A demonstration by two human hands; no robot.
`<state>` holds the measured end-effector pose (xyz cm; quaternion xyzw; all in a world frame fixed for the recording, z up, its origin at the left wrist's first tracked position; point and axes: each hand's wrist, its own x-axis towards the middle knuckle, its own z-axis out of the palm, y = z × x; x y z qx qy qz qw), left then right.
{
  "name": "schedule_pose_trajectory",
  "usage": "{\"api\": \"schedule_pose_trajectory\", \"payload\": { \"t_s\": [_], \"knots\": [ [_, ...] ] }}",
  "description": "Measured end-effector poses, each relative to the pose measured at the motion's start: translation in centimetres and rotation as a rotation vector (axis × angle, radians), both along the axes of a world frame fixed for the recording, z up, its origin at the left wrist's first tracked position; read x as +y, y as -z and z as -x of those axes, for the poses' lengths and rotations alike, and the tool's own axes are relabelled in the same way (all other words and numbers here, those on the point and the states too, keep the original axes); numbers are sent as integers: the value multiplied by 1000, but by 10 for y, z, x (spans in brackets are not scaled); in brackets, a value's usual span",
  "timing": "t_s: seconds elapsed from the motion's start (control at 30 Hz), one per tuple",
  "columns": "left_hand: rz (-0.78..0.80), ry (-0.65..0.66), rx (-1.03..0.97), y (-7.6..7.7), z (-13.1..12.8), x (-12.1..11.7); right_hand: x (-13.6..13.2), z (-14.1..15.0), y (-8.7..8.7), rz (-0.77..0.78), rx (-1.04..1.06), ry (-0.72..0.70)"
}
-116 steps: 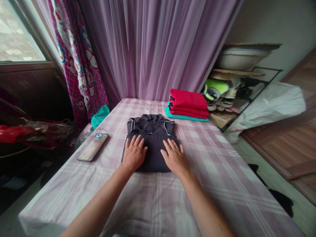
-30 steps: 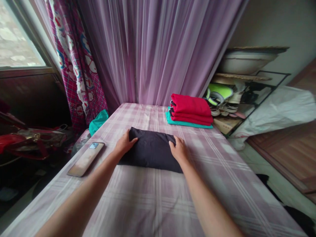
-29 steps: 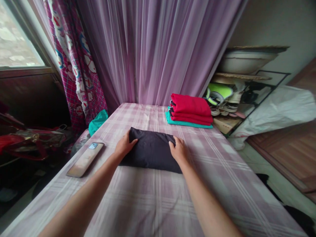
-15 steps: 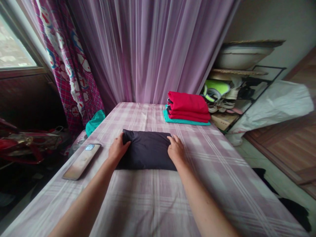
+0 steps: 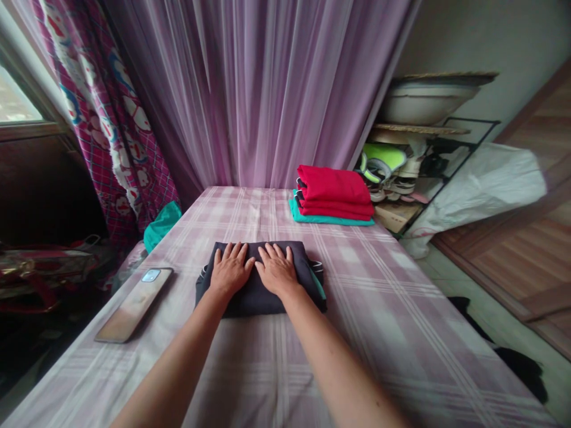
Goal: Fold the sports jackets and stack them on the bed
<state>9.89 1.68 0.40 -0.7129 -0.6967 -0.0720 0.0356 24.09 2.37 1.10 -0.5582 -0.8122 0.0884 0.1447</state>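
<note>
A folded dark garment (image 5: 256, 300) lies on the plaid tablecloth (image 5: 263, 368) in front of me. White cord loops stick out at both its sides, and a strip of teal shows at its right edge. My left hand (image 5: 232, 270) rests flat on its left half, fingers spread. On the right half lies my right hand (image 5: 277, 267), also flat with fingers apart. The two thumbs nearly meet at the middle. Farther back on the right sits a stack of folded red clothes (image 5: 336, 187) on top of a folded teal piece (image 5: 330, 220).
A phone (image 5: 134, 306) lies face down near the table's left edge. Behind the table hang purple curtains (image 5: 263, 89). To the right stands a rack with shoes (image 5: 404, 185) and a basin (image 5: 428, 101), beside a white plastic bag (image 5: 486, 184).
Both hands have left the garment's side edges and moved inward, now flat on top. White cords and a teal strip now show at its sides. The view has shifted slightly.
</note>
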Motion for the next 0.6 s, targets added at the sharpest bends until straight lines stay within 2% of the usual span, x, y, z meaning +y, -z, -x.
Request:
{"api": "schedule_pose_trajectory", "payload": {
  "t_s": [0.07,0.17,0.37,0.47,0.6],
  "knots": [
    [3,3,-2,6,4,-1,-2,1,7,5,-8,10],
    [19,6,-20,6,9,-1,-1,-6,9,24,-22,52],
    [6,-13,-46,12,15,3,11,-50,13,146,-68,237],
    [-52,-14,-42,20,21,3,12,-63,20,139,-72,245],
    [-56,3,-43,33,42,0,11,-63,26,105,-50,247]
  ]
}}
